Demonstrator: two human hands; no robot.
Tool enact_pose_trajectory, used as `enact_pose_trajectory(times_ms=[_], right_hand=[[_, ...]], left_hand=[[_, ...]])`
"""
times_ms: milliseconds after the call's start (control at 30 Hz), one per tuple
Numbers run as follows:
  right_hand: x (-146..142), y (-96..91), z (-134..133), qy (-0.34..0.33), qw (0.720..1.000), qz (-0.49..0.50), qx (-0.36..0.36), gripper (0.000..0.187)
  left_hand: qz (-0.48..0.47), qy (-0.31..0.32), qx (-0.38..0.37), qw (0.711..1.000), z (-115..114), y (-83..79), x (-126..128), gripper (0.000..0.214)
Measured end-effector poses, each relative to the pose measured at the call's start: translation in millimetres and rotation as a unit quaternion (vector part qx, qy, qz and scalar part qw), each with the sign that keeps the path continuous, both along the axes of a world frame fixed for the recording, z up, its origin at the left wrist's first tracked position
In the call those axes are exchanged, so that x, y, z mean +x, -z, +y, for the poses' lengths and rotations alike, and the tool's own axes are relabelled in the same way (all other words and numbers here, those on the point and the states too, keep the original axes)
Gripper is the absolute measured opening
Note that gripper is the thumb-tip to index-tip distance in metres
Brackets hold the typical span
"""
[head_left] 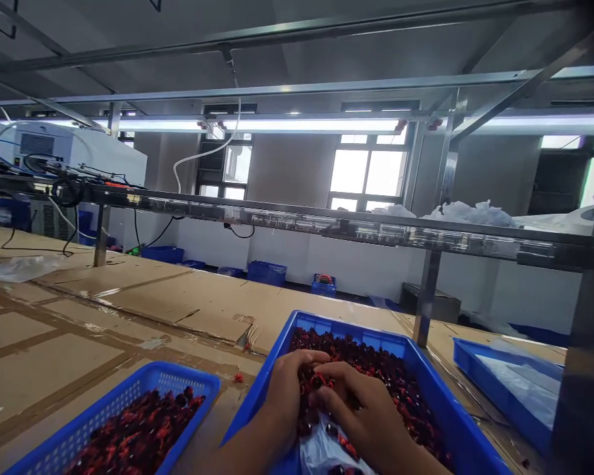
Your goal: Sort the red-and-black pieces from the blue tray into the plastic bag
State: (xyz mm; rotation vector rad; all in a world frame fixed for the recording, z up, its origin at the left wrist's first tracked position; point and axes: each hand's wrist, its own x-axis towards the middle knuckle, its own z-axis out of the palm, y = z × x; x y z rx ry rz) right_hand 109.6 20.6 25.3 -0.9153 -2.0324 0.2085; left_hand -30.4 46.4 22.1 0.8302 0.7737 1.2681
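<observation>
Red dried hibiscus (371, 369), probably, between both hands (327, 402)

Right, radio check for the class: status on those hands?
Left hand, right hand in dark red dried pieces. Blue plastic tray around them. Clear plastic bag by the hands.

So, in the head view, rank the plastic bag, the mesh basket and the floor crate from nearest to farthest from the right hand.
1. The plastic bag, directly below the right hand.
2. The mesh basket, left, on the table.
3. The floor crate, far ahead by the wall.
</observation>
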Motion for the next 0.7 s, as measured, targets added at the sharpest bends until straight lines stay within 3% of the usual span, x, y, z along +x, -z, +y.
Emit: enact_pose_trajectory(times_ms=[233,467,567,633,700], right_hand=[[-1.1,-0.2,-3.6,-0.025,0.997,0.056,-0.037,0.026],[-1.9,5.4,-7.8,-0.052,0.998,0.046,-0.014,0.024],[-4.6,5.2,-9.1,-0.076,0.987,0.119,-0.078,0.022],[-5.7,3.3,-7.6,-0.137,0.941,0.255,-0.177,0.026],[-5.9,0.5,-4.5,-0.213,0.847,0.384,-0.299,0.033]], left_hand=[[0.018,-0.034,0.032,0.999,-2.4,-8.0,-6.6,0.025],[0.047,-0.042,0.088,0.994,-3.1,-7.6,-5.0,0.026],[0.050,-0.031,0.090,0.994,-1.9,-6.9,-5.8,0.027],[0.059,-0.024,0.074,0.995,-2.9,-6.5,-5.7,0.029],[0.068,-0.018,0.067,0.995,-4.4,-5.6,-4.8,0.030]])
